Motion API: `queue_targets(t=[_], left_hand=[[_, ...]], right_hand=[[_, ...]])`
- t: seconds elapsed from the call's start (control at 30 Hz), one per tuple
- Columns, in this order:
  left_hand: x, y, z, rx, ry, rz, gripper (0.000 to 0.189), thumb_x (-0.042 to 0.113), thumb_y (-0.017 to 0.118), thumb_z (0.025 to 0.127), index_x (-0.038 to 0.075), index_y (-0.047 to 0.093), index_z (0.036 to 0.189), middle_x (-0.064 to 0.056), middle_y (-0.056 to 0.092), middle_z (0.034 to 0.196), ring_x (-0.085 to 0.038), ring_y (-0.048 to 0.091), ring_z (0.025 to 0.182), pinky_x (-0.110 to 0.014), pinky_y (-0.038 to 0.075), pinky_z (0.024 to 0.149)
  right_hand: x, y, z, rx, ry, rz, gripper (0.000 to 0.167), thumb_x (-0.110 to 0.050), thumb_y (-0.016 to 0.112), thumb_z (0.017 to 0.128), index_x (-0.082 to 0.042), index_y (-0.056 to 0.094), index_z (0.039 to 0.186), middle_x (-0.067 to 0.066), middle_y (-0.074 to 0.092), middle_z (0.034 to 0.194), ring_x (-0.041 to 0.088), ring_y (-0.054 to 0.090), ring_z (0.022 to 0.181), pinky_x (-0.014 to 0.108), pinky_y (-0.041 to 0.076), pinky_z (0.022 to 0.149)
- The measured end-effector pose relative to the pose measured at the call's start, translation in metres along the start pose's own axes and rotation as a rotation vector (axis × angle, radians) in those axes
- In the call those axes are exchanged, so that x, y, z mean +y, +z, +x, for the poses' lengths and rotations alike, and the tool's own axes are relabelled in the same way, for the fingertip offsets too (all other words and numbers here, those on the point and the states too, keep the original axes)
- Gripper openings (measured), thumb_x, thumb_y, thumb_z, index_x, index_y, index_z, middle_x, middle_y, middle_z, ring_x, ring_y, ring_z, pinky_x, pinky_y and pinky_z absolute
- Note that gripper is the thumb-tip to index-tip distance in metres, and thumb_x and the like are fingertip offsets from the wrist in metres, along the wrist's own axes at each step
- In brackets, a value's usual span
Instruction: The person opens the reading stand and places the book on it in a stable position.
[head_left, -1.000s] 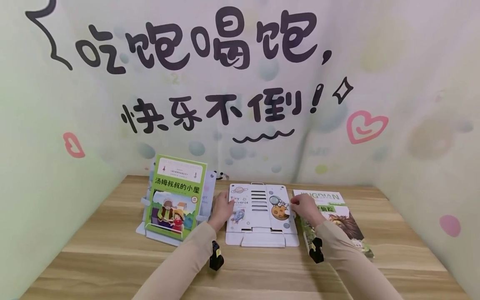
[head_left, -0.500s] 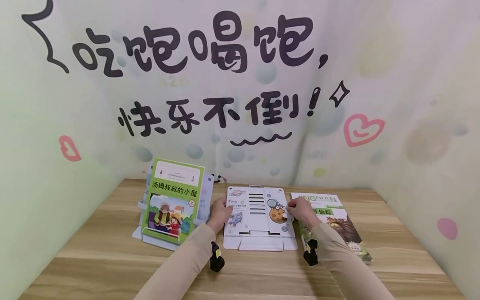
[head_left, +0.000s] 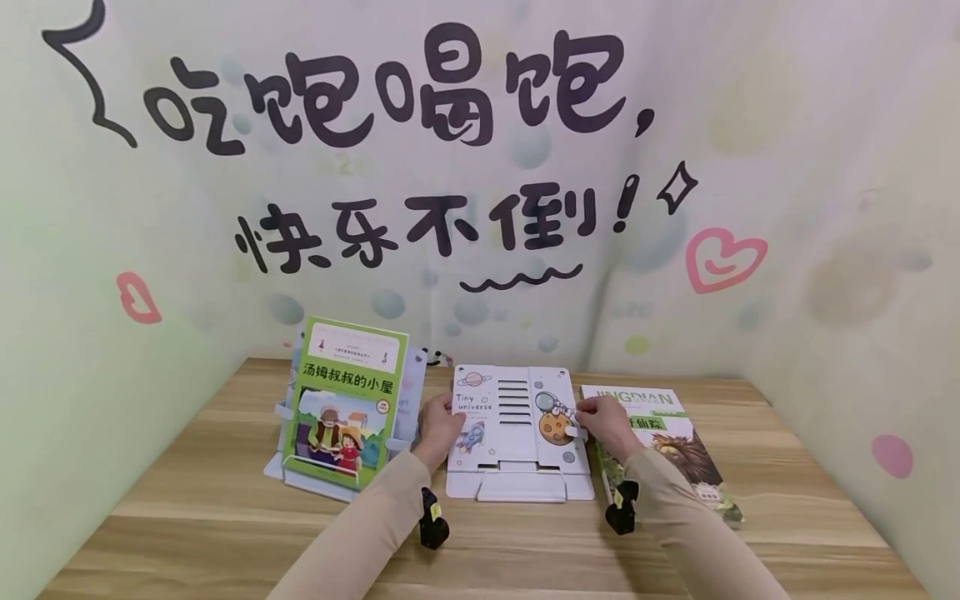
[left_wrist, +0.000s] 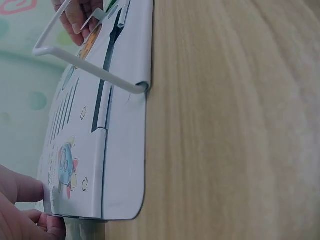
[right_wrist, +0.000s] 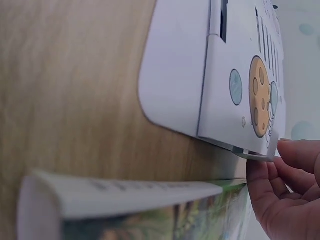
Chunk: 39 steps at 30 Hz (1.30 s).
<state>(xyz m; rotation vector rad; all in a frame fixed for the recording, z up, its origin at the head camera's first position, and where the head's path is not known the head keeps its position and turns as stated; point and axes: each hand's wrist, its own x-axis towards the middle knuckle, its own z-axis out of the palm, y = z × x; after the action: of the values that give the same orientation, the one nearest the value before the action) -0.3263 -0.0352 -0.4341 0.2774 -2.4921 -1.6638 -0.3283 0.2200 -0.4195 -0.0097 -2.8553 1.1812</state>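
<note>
Gripping the white stand [head_left: 516, 443] at its left edge is the left hand [head_left: 440, 429]; the right hand [head_left: 607, 425] pinches the clip [right_wrist: 272, 147] at its right edge. The stand rests on the table [head_left: 525, 554], between the green book [head_left: 348, 383] and lion-cover book [head_left: 688, 446].

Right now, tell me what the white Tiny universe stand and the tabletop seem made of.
Stand: probably metal painted satin white, judging by its thin edges, cut slots and wire lip. Tabletop: wood or wood-look laminate, low sheen; its brown grain fits both.
</note>
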Motion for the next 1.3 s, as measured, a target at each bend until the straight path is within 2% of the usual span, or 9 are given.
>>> queue_targets(t=[0.07,0.17,0.33,0.47,0.57,0.9,1.17,1.3], left_hand=[[0.0,0.0,-0.001,0.004,0.005,-0.004,0.042,-0.004,0.061,0.083,-0.004,0.055,0.125,-0.018,0.063,0.11,-0.025,0.059,0.098,-0.039,0.048,0.089],[0.0,-0.001,-0.001,0.019,0.033,0.008,0.034,-0.004,0.061,0.082,-0.003,0.06,0.116,-0.016,0.064,0.103,-0.024,0.058,0.091,-0.037,0.048,0.083],[0.001,-0.002,-0.002,0.014,0.047,-0.028,0.031,-0.006,0.06,0.081,-0.001,0.062,0.111,-0.015,0.063,0.096,-0.021,0.057,0.083,-0.031,0.049,0.073],[0.003,-0.003,-0.001,-0.001,0.031,-0.093,0.044,-0.007,0.057,0.083,-0.001,0.055,0.126,-0.014,0.062,0.104,-0.021,0.058,0.091,-0.032,0.05,0.08],[0.006,-0.003,-0.001,0.002,0.023,-0.138,0.049,-0.008,0.056,0.083,-0.001,0.049,0.132,-0.015,0.06,0.11,-0.024,0.057,0.097,-0.035,0.049,0.087],[0.015,-0.004,-0.004,0.037,0.024,-0.212,0.049,-0.009,0.056,0.082,0.0,0.047,0.13,-0.016,0.055,0.118,-0.028,0.053,0.107,-0.038,0.044,0.097],[0.021,-0.006,-0.011,0.045,0.006,-0.229,0.048,-0.008,0.054,0.082,0.002,0.046,0.128,-0.015,0.054,0.118,-0.028,0.054,0.107,-0.038,0.046,0.096],[0.024,-0.005,-0.013,0.055,-0.003,-0.241,0.047,-0.009,0.053,0.082,0.002,0.046,0.128,-0.015,0.054,0.116,-0.027,0.055,0.105,-0.037,0.047,0.094]], right_hand=[[0.0,0.0,-0.001,0.007,0.007,0.014,0.026,-0.002,0.058,0.087,0.013,0.062,0.108,0.026,0.065,0.102,0.026,0.063,0.084,0.036,0.054,0.07],[0.001,0.001,-0.002,0.013,0.024,0.051,0.028,-0.002,0.058,0.087,0.012,0.061,0.111,0.026,0.064,0.103,0.026,0.063,0.085,0.035,0.054,0.071],[0.004,0.001,-0.003,0.021,0.049,0.167,0.028,-0.001,0.056,0.088,0.013,0.059,0.113,0.024,0.063,0.102,0.024,0.063,0.085,0.031,0.054,0.071],[0.005,0.0,-0.002,0.034,0.062,0.241,0.026,0.0,0.056,0.088,0.012,0.058,0.111,0.021,0.062,0.096,0.019,0.06,0.082,0.028,0.053,0.07],[0.004,-0.001,-0.001,0.041,0.076,0.27,0.025,-0.001,0.056,0.089,0.01,0.057,0.111,0.016,0.06,0.094,0.017,0.057,0.08,0.025,0.051,0.069],[0.007,-0.006,-0.001,0.019,0.069,0.395,0.023,-0.002,0.054,0.092,0.007,0.052,0.113,0.011,0.057,0.096,0.012,0.055,0.082,0.024,0.052,0.073],[0.011,-0.008,-0.004,0.018,0.048,0.467,0.024,-0.002,0.056,0.091,0.008,0.05,0.113,0.008,0.056,0.094,0.01,0.053,0.081,0.02,0.052,0.071],[0.012,-0.009,-0.007,0.018,0.012,0.504,0.024,0.0,0.056,0.091,0.009,0.049,0.112,0.006,0.055,0.092,0.009,0.052,0.08,0.019,0.051,0.07]])
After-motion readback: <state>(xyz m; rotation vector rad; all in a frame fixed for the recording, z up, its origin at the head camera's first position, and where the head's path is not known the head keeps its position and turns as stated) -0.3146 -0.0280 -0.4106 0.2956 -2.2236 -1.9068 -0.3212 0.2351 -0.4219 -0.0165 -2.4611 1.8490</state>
